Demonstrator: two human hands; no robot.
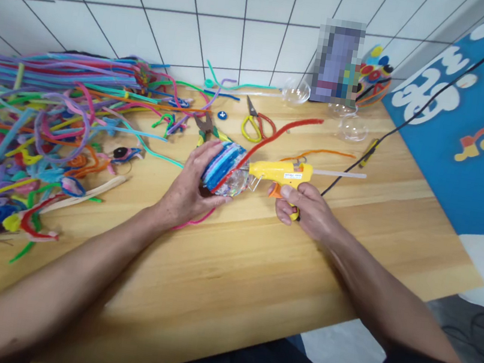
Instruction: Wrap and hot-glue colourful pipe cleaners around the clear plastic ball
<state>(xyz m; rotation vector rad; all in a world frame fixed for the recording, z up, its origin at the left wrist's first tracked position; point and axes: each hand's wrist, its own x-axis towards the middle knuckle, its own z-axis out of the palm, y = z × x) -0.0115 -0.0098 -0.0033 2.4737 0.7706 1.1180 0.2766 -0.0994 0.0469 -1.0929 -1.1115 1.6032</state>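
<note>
My left hand [190,189] is closed around a clear ball [221,166] partly wrapped in blue, purple and pink pipe cleaners. A red pipe cleaner [276,135] runs along the ball's edge, its free end sticking up to the right. In my right hand [306,209] is a yellow hot glue gun [282,170], gripped by its handle with a finger at the orange trigger. Its nozzle points left, at or very near the ball's bare clear side. A glue stick [338,173] juts from the gun's back.
Many pipe cleaners [58,72] and small fuzzy pieces cover the table's left side. Behind the ball lie pliers [205,124] and scissors [255,123]. Clear plastic balls [354,127] stand near the tiled wall. A black cable [395,128] crosses the right side.
</note>
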